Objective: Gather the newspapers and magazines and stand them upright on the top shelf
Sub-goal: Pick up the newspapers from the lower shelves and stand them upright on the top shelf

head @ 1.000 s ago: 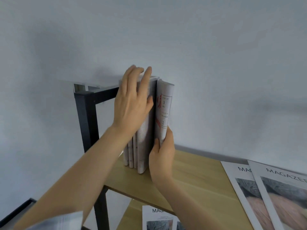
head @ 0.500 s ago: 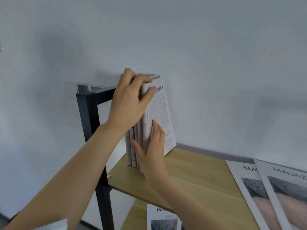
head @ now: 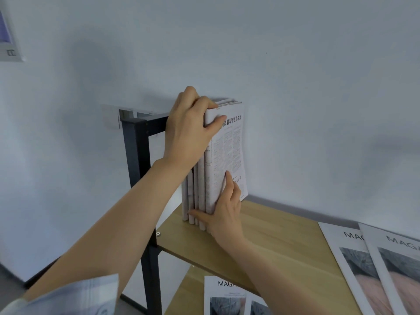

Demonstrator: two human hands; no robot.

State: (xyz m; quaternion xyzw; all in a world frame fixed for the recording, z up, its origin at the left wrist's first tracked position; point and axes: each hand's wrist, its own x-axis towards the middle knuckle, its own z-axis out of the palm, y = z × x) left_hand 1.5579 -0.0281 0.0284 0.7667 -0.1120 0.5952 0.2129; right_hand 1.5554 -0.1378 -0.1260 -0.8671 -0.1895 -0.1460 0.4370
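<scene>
Newsprint now stands square: over the last second we have swung the outer newspaper (head: 229, 153) flat against its neighbours, so the folded newspapers (head: 200, 192) form one upright block at the left end of the top shelf (head: 261, 242), against the black post (head: 136, 155). Our left hand (head: 188, 130) is clamped over the top of the block, thumb across the outer page. Our right hand (head: 223, 212) has dropped from gripping that paper's edge to lying open against the base, fingers (head: 229, 187) pressing the face, thumb along the spines. We judge the newspapers nearly settled. Two magazines (head: 372, 269) lie flat on the shelf to the right, and more (head: 227, 296) on the shelf below, not yet stood up.
</scene>
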